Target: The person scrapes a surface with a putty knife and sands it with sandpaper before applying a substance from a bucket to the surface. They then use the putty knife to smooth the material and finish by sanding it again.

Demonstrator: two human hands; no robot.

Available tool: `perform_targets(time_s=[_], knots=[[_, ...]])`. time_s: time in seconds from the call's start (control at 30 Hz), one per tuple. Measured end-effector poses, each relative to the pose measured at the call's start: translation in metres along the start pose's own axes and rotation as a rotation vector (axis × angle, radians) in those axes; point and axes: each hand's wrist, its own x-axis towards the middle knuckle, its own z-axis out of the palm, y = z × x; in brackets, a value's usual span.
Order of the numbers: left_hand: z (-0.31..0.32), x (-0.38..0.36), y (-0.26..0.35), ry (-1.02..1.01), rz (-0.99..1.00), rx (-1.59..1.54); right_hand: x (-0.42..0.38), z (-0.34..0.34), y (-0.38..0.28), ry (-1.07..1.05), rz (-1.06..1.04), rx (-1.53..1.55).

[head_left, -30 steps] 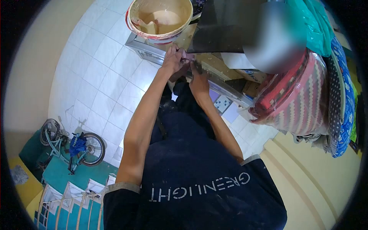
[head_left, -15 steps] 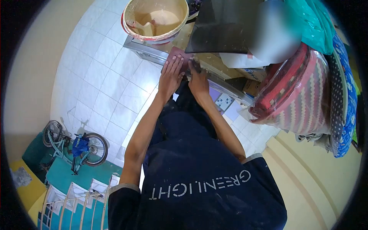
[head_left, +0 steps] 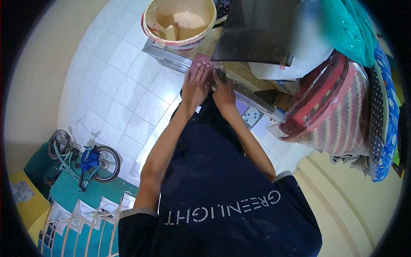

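My left hand (head_left: 195, 88) lies with its fingers stretched out over a reddish-brown flat piece (head_left: 201, 58) at the edge of a metal-framed glass cabinet (head_left: 165, 57). Part of that piece is hidden under the fingers. Close beside it, my right hand (head_left: 223, 92) has its fingers closed round a small dark object (head_left: 220, 73), blurred and partly covered. Just beyond my hands, a bucket (head_left: 150, 36) stands on the cabinet top, holding beige liquid (head_left: 188, 25) and a scoop-like tool (head_left: 169, 33).
A dark panel (head_left: 257, 34) leans over the cabinet top. To the right are a plastic-wrapped striped bundle (head_left: 329, 111), a teal bag (head_left: 351, 30) and blue patterned bedding (head_left: 387, 115). A bicycle (head_left: 83, 162) is on the lower left, above a stair railing (head_left: 92, 231).
The view has shifted slightly, so the bucket and cabinet sit a little further right. My left hand is also slightly further right, still on the reddish-brown piece; my right hand keeps the dark object.
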Motion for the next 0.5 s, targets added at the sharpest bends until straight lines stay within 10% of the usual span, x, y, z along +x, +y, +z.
perform_targets(time_s=[0.5], knots=[[-0.002, 0.003, -0.006, -0.06, -0.007, -0.014, 0.002, -0.008, 0.004, -0.039, -0.058, -0.054]])
